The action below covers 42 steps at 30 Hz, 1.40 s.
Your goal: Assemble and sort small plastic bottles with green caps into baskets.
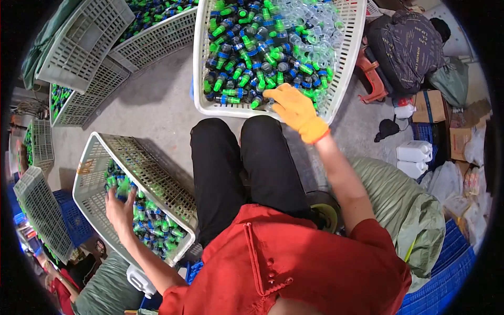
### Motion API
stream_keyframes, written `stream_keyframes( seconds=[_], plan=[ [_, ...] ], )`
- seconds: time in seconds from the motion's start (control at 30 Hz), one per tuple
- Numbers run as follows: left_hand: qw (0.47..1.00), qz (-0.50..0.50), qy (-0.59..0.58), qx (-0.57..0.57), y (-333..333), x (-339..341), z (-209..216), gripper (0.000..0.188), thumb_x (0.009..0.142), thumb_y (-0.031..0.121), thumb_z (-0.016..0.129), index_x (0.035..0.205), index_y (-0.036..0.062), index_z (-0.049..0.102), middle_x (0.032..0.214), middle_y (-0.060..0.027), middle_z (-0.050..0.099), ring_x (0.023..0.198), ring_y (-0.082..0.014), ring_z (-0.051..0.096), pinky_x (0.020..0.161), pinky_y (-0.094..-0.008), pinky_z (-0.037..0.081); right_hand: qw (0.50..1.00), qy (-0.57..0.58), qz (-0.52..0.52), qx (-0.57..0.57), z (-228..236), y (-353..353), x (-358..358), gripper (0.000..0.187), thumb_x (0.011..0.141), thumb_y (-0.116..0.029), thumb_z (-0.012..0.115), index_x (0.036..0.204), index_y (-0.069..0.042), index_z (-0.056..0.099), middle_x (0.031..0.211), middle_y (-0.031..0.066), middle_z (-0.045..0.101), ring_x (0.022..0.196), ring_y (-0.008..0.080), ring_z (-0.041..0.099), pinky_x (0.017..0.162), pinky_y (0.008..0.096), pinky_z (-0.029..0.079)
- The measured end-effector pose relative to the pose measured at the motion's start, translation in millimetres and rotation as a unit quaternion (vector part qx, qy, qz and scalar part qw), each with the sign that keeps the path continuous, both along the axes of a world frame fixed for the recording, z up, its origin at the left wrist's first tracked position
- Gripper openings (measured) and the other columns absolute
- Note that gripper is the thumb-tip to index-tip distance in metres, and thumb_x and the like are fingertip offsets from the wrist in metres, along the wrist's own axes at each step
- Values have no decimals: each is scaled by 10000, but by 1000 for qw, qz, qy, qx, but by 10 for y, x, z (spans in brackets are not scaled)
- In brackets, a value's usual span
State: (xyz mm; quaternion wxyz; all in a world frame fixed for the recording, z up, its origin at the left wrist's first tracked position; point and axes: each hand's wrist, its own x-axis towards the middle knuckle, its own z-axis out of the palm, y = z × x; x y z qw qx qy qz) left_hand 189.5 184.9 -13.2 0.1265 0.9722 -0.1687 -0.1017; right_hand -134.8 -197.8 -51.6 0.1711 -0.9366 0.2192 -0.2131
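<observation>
— Where are your hands right now?

— My right hand (295, 109), in an orange glove, reaches forward into the big white crate (346, 58) in front of my knees. Its fingers curl down onto the green-and-blue fittings (247, 58) at the crate's near edge; whether they actually pinch one I cannot tell, since the glove hides the tips.

— And the other one?

— My left hand (119, 209) is bare and down at my left side, inside the tilted white crate (94, 157) there. The fingers are spread flat on the heap of the same green-and-blue pieces (155, 223), gripping nothing that I can see.

— What else is in the front crate?

— Clear plastic rings (310, 26), piled toward its far right part, beside the coloured fittings.

— Anything around you?

— More grey crates (84, 37) stacked at upper left, a dark backpack (407, 44) at upper right, and white plastic jugs (415, 157) on the floor to my right.
</observation>
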Motion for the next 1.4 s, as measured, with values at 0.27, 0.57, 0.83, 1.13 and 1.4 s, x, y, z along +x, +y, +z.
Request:
stream_keyframes(
  seconds=[0.27,0.57,0.83,1.13,1.4],
  plan=[
    [814,-538,-40,-216,-2663,-961,-630,278,784,99,648,1057,51,635,1045,-159,631,972,-347,616,858,-400,495,986,78,11,-146,-337,-149,-51,304,737,-136,657,1030,-80,598,1010,114,611,940,303,565,843,423,438],
    [832,-492,-108,-231,-3256,-1141,-784,164,820,176,658,924,68,592,885,-99,621,697,-203,626,560,-310,505,934,-70,-144,319,-122,63,-312,381,793,-114,706,1134,-36,554,1022,104,610,902,200,603,791,324,487],
    [729,-131,526,-418,-2614,-1467,-148,222,956,309,551,915,91,531,762,-20,522,574,-98,514,511,-238,449,959,-113,-51,256,312,552,86,420,812,-92,682,1198,-46,522,980,92,621,828,159,602,729,320,493],
    [814,-219,265,-468,-2244,-1822,-80,187,959,218,545,906,40,528,653,-78,554,519,-137,519,487,-283,416,979,-41,9,199,416,847,-21,476,807,-201,728,1177,-17,491,799,48,581,664,162,573,574,321,462],
    [786,-318,195,-493,-1974,-1672,101,192,981,186,491,896,22,544,638,-59,540,544,-127,500,521,-281,418,919,-88,-4,384,551,1031,149,423,834,-244,700,1132,-27,494,758,69,578,531,206,525,483,318,429]
  ],
)
